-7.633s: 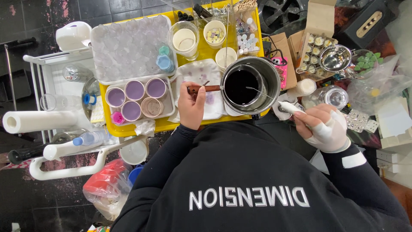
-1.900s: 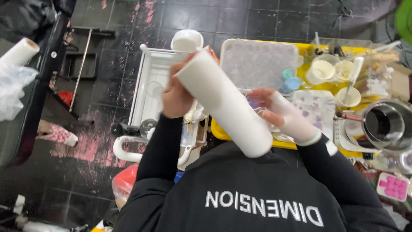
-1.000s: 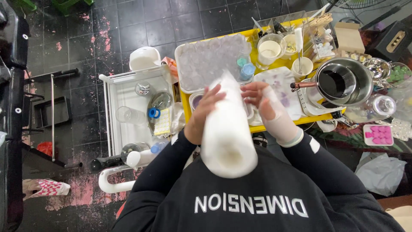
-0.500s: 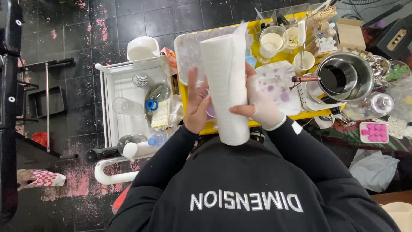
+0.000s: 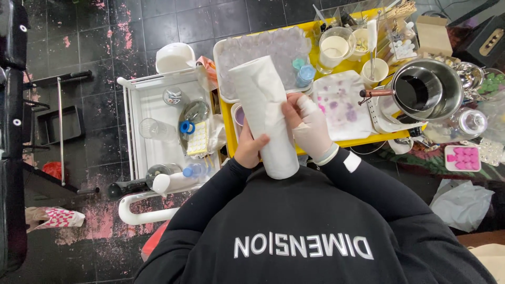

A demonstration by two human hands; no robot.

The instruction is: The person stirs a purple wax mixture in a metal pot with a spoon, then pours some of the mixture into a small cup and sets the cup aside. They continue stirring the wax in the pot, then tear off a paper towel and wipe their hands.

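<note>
A white paper towel roll (image 5: 263, 113) is held upright in front of my chest, over the near edge of the yellow tray (image 5: 229, 138). My left hand (image 5: 248, 149) grips the roll low on its left side. My right hand (image 5: 307, 128), in a white glove with a bandaged finger, presses against the roll's right side with its fingers on the paper. A metal pot of dark liquid (image 5: 427, 89) with a wooden handle stands at the right of the tray, apart from both hands.
A stained white cloth (image 5: 343, 105) lies right of my hands. Behind the roll sit a clear lidded box (image 5: 263, 48), cups (image 5: 334, 47) and small jars. A white cart (image 5: 158, 131) with glassware stands left. A pink mould (image 5: 462, 158) lies at right.
The roll has tilted slightly and dropped lower. My left hand slid down and closed around its lower part. My right hand shifted up onto the roll's side.
</note>
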